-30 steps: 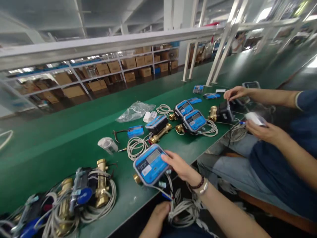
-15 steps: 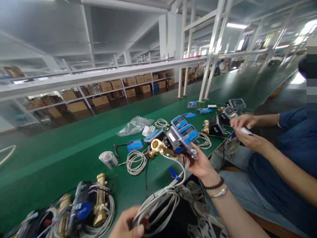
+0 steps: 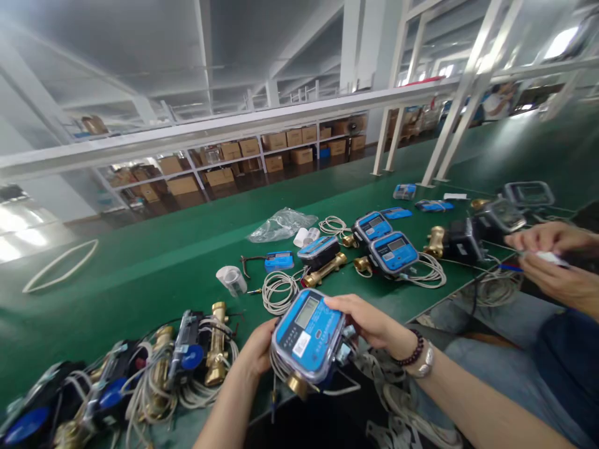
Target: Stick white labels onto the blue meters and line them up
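Note:
A water or heat meter [image 3: 311, 337] with a blue display face, clear cover and brass pipe fitting is held at the bench's near edge, its display tilted up toward me. My left hand [image 3: 259, 349] grips its left side, beside its grey cable [image 3: 279, 368]; most of the fingertips are hidden behind the casing. My right hand [image 3: 367, 319] is closed on the right edge, thumb on the front rim. Just beyond lies a similar meter [image 3: 322, 259] on a brass pipe, with a coiled grey cable [image 3: 279, 292] beside it.
Several meters with brass pipes [image 3: 218, 343] and cables lie front left. Two more blue-faced meters [image 3: 394, 252] sit right of centre. A clear plastic bag [image 3: 283, 226] and a clear cup [image 3: 233, 280] are on the green bench [image 3: 154, 268]. A co-worker's hands [image 3: 550, 255] hold a small item at right.
The meter has come down and nearer, turned so its blue display faces me. My left hand has moved from the cable bundle to the meter's side. The view has swung right.

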{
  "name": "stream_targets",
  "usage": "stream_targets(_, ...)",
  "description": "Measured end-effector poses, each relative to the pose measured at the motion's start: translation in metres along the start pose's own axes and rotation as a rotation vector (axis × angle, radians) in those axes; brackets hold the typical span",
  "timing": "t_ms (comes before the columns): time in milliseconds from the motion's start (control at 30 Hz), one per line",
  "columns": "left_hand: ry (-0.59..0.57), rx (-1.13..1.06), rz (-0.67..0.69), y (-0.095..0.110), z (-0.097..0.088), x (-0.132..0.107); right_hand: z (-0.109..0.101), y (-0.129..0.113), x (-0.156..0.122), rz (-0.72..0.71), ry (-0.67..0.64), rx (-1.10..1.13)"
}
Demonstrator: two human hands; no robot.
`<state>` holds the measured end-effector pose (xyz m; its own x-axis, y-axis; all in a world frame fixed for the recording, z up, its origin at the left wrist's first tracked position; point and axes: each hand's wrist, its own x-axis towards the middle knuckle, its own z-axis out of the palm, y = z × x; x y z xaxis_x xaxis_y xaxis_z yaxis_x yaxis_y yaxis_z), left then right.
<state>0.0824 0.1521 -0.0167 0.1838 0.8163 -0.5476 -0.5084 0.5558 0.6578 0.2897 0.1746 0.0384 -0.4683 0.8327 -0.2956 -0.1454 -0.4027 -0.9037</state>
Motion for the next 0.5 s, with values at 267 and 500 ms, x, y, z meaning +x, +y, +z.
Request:
stream_targets(267,0.153,0.287,0.270,-0.009,-0.040,-0.032,0.018,-0.002,0.035,0.229,-0.002,-0.308)
stream_targets(500,0.486,1.065,0.647,-0.035,-0.070,-0.044,0.022,-0.020,0.064,0.295,0.032,-0.738)
